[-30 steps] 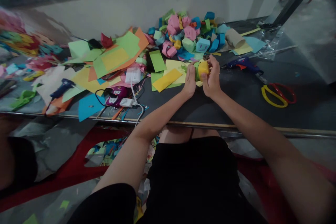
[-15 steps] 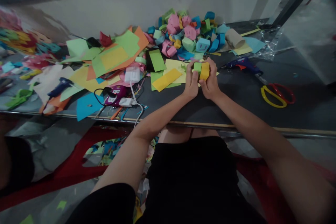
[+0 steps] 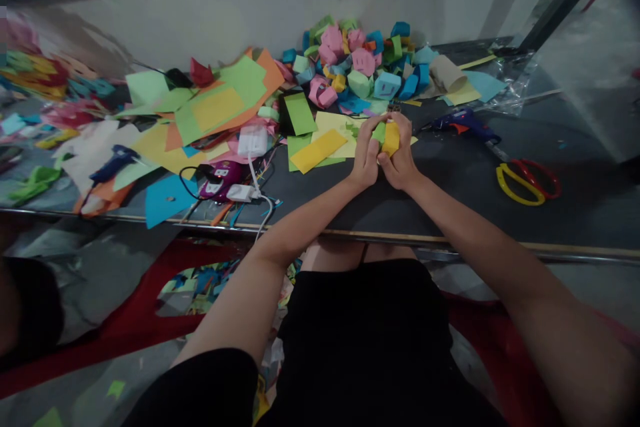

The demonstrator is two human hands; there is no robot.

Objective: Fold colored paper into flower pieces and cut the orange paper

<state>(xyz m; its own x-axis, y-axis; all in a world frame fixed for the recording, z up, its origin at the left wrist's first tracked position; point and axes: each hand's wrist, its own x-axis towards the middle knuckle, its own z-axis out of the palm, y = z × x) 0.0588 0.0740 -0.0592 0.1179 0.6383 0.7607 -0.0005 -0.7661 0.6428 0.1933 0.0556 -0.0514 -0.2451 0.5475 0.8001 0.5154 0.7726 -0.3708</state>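
Dark tabletop is sitting under me, littered with coloured paper. My left hand and right hand are pressing closer than a moment ago, fingers curling tightly around the yellow-and-green paper piece, now more hidden, just above the table.

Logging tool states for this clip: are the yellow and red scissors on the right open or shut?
Open. The scissors lie flat on the dark table, yellow and red handle loops spread apart; blades too blurred to trace.
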